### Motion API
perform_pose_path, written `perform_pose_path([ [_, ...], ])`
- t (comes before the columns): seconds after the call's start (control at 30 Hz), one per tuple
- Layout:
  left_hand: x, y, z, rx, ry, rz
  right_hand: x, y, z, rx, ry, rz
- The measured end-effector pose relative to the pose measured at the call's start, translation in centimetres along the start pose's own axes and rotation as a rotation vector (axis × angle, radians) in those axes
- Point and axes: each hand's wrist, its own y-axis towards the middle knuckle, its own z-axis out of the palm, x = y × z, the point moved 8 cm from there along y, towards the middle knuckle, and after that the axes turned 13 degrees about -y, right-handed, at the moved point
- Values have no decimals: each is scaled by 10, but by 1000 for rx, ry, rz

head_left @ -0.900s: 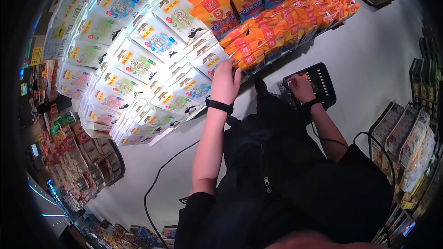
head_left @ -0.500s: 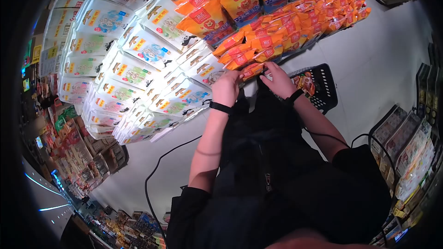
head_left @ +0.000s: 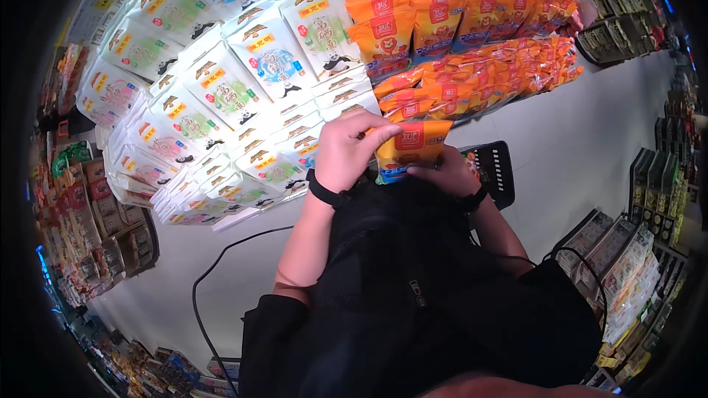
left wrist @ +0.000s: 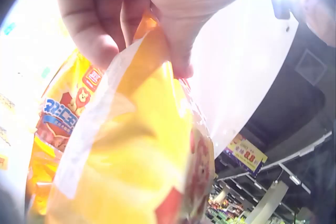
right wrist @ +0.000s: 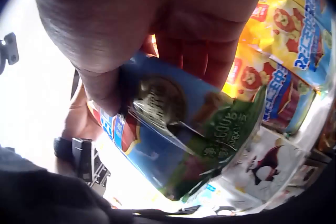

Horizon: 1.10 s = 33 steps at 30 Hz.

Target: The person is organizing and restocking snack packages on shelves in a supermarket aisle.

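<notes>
"Head view: one orange bag (head_left: 415, 141) between the two hands, touching both. Left hand (head_left: 344, 149): thumb and fingers closed narrow, pinching the bag's edge. Right hand (head_left: 451, 172): thumb at the blue lower end, fingers mostly hidden behind the bag."

"Long axis?"

"Foreshortened from above. Reads as running from the left fingertips toward the blue end by the right thumb. Exact slope: cannot tell."

"Which hand is nearer?"

"Neither; contact at both. Asymmetry lies outside the bag: the black basket (head_left: 507, 175) is just beyond the right hand, on the side away from the left fingers. Right hand is therefore nearer to it. Orange bags (head_left: 479, 59) stand ahead of the fingers, white bags (head_left: 269, 59) ahead of and beside the left hand."

"What does the left wrist view add?"

"The pinch itself, which looks light: thumb on one side of the gathered edge, fingers opposite, yellow film spreading below them. Also a hanging sign (left wrist: 245, 153), not made out from above."

"And the right wrist view?"

"Thumb laid over the blue face, fingers on the other side, so a grip around the end. Past the thumb: a round badge (right wrist: 159, 98) and a green end with print, neither readable from the head."
</notes>
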Motion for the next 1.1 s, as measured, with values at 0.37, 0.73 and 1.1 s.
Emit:
perform_pose_path([
  [0.37,42,6,-57,-160,-600,-77,86,-17,5,-98,217,-39],
  [0.73,71,-5,-22,-91,-889,-347,77,-10,24,-17,312,41],
  [1.1,50,8,-74,-192,-734,-99,103,-9,13,-98,38,-28],
])
